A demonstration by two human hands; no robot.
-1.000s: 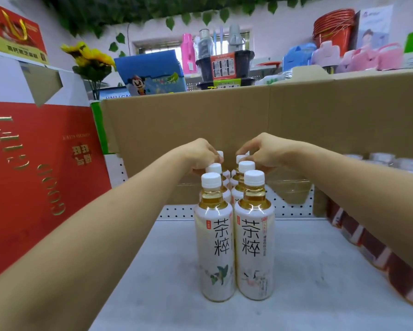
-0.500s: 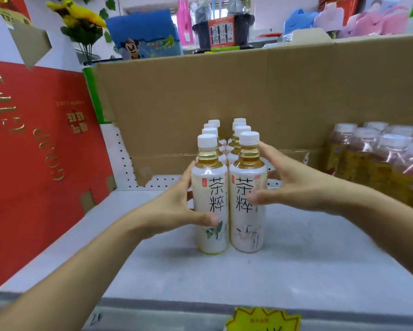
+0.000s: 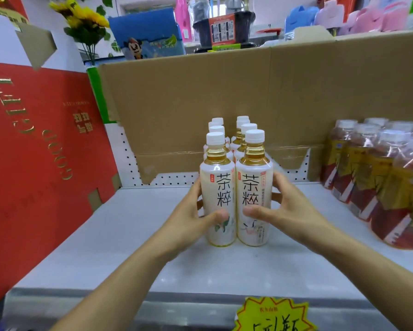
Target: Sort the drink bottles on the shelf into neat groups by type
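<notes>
Two rows of white-labelled tea bottles with white caps stand in the middle of the grey shelf (image 3: 119,237). My left hand (image 3: 188,220) grips the front left bottle (image 3: 218,187), thumb across its label. My right hand (image 3: 284,211) grips the front right bottle (image 3: 254,185) the same way. Several more bottles of the same kind (image 3: 244,126) stand in line behind them, mostly hidden. At the right stands a group of red-and-yellow-labelled bottles (image 3: 377,173) with brownish drink.
A red gift box (image 3: 36,151) stands against the shelf's left side. A brown cardboard sheet (image 3: 224,101) covers the back wall. A yellow price tag (image 3: 274,316) hangs on the front edge. Bare shelf lies on both sides of the tea bottles.
My hands came down from the caps of the rear bottles to the sides of the front pair, and both thumbs now wrap over the labels. The view has moved back.
</notes>
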